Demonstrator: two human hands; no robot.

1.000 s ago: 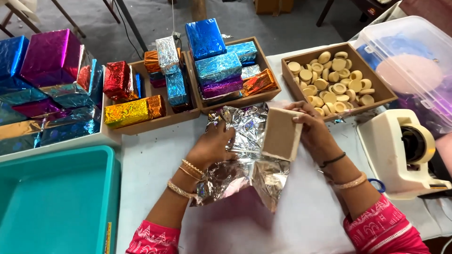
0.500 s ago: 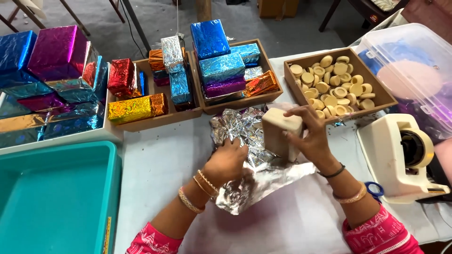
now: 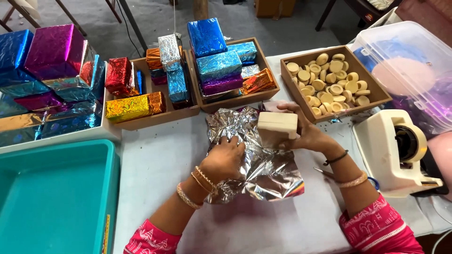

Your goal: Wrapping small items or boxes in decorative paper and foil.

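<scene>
Down comes the pale block (image 3: 278, 128), lower than a moment ago, right hand (image 3: 308, 136) clasping its end and holding it over the crinkled silver foil (image 3: 263, 164). Left hand (image 3: 225, 160) presses flat on the sheet, fingers curled at its edge, likely pinning it to the white table (image 3: 155, 164) so it can't slide. Wrapped boxes (image 3: 221, 66) wait in trays beyond.

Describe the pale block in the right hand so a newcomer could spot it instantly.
Start at the white table, where a crinkled silver foil sheet lies in front of the person. Just above its upper right edge, the right hand holds a cream block. It is the only plain, unwrapped rectangular block; the boxes behind are wrapped in shiny coloured foil.
</scene>
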